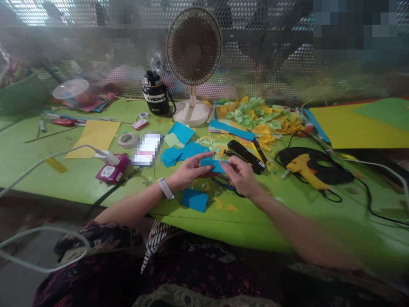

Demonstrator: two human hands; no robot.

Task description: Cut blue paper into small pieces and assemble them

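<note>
Between my two hands a small piece of blue paper (214, 165) is held level above the table. My left hand (191, 169), with a pale watch band at the wrist, pinches its left end between thumb and fingers. My right hand (240, 174) grips the other end. Under the right hand, dark blue scissors (220, 183) lie partly hidden. A blue rectangle of paper (194, 200) rests just below my left hand. Behind the hands are a pile of cut blue paper (183, 153) and a black stapler (245, 156).
A fan (193, 53) and a black bottle (156, 96) stand at the back. Yellow and green paper pieces (258, 115) are heaped right of the fan. A yellow glue gun (306, 170) lies at right with its cord. At left are a phone (147, 149), tape (128, 140) and a purple power adapter (112, 169).
</note>
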